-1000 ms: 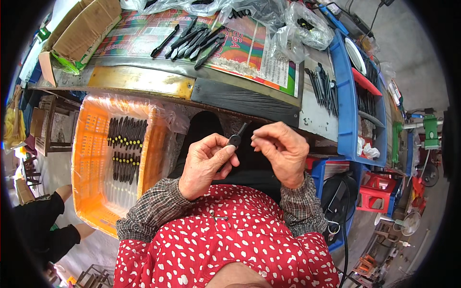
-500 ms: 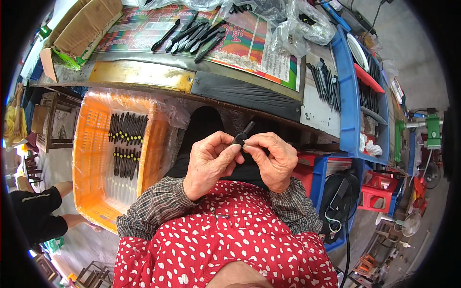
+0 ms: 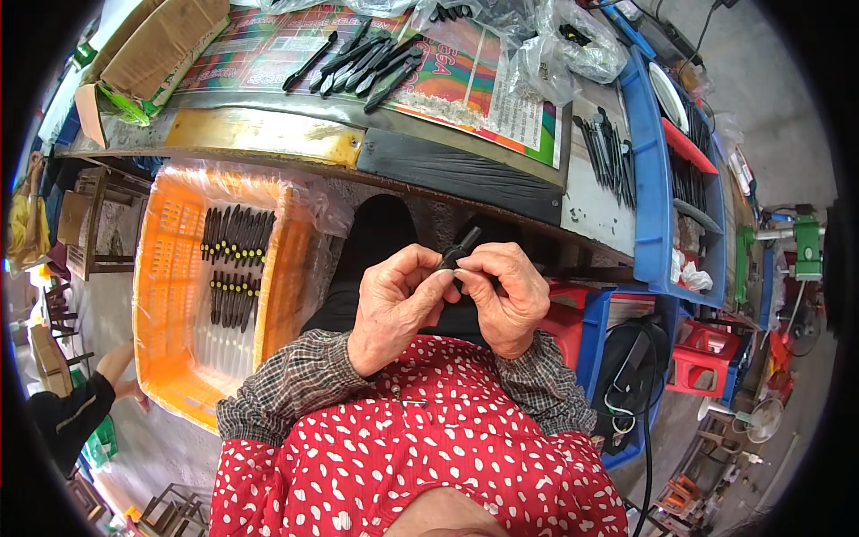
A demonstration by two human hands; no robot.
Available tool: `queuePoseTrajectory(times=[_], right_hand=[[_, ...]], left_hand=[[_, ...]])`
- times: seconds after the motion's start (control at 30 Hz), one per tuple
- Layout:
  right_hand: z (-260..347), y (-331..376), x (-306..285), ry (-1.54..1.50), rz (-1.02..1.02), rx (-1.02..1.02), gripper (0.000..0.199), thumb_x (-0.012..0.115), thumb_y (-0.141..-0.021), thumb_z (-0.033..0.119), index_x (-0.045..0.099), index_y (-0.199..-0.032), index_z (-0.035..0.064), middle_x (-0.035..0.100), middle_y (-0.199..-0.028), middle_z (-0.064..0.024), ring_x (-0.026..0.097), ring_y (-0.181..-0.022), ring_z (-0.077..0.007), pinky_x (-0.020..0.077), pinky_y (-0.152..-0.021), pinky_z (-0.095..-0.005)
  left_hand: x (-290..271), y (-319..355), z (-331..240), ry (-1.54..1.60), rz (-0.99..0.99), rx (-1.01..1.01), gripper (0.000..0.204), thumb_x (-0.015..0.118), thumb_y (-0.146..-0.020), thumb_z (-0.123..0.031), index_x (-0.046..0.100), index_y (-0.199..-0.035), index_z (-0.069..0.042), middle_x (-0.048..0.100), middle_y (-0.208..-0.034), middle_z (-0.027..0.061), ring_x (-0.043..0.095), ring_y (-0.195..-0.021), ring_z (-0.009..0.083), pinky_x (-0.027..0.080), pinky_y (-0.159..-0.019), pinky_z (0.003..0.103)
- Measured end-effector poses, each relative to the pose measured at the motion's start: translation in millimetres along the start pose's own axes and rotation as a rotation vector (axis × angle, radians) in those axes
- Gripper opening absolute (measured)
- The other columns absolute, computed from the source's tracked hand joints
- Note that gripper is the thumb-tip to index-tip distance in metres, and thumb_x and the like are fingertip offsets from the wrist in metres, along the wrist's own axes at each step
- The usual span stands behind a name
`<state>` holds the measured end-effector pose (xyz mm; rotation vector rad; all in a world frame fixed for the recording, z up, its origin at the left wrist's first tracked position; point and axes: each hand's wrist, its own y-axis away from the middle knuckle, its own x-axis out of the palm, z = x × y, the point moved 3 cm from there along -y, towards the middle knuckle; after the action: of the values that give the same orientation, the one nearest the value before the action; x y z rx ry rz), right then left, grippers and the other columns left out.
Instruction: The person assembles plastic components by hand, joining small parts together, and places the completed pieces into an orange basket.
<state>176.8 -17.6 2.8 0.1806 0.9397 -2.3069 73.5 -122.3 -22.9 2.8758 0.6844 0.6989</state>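
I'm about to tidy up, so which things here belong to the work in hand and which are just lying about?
Likely the job's:
small black stemmed piece, pinched by left grip and right grip
yellow-dotted slim black pieces, inside the orange plastic basket
pile of black sticks on the colourful sheet

Probably just lying about:
brown cardboard box
red plastic stool

Crate [image 3: 154,295]: orange plastic, semi-gloss, lined with crinkled clear film [image 3: 327,213]. Beyond crate: carton [image 3: 154,49], matt brown cardboard; bench sheet [image 3: 458,80], printed, glossy. Right of crate: handheld part [image 3: 463,243], smooth black plastic-looking; sleeve [image 3: 550,380], checked cloth.
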Motion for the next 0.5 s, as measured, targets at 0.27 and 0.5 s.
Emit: queuePoseTrajectory(times=[0.27,0.5], right_hand=[[-6,5,8,-0.034,-0.063,0.070,0.016,0.074,-0.075,0.000,0.064,-0.087,0.0005,0.064,-0.080,-0.0097,0.064,-0.068,-0.0187,0.0514,-0.057,-0.0268],[-10,6,13,-0.055,-0.085,0.115,0.015,0.073,-0.076,0.000,0.064,-0.088,0.0010,0.063,-0.080,-0.0095,0.063,-0.067,-0.0183,0.0508,-0.058,-0.0268]], left_hand=[[2,1,3,-0.208,-0.125,0.170,0.010,0.059,-0.091,-0.003,0.058,-0.100,0.002,0.065,-0.074,0.0025,0.051,-0.055,0.0013,0.040,-0.046,0.017],[2,1,7,-0.273,-0.171,0.206,0.010,0.058,-0.092,-0.002,0.057,-0.102,0.001,0.063,-0.076,0.0035,0.050,-0.056,0.0019,0.039,-0.047,0.016]])
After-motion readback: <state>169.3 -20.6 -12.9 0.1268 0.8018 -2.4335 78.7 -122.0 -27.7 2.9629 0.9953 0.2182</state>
